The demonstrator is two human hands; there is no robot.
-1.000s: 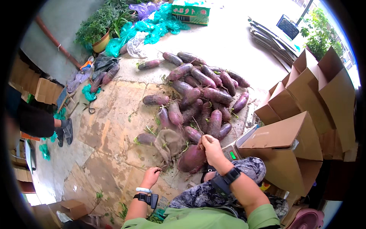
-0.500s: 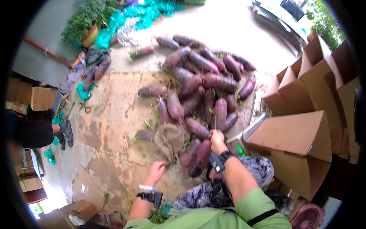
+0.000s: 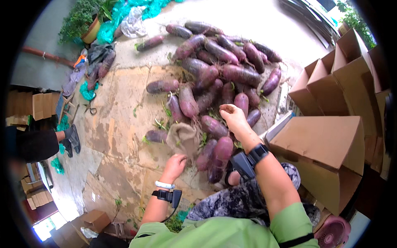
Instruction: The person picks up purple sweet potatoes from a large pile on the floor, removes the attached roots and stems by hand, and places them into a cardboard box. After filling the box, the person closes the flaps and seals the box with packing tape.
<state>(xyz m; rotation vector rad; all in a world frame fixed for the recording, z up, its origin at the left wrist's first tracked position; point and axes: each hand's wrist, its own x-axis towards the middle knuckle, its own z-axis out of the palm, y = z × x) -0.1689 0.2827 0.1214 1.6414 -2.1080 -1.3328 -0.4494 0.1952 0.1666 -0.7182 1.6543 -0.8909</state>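
Here's the big heap of long, dusky-purple root vegetables, loose on the pale, stained floor, plenty left lying, how much is done hard to tell; bare right hand over its near edge, fingers loosely curled, any grip unclear; bare left hand by the crumpled grey-brown cloth, fingers bunched, whether pinching it I can't tell

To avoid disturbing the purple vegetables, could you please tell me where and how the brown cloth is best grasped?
Probably pinch the near edge of the brown cloth, coming from the near side by the left hand: it lies limp and crumpled, with purple vegetables beyond and on either side.
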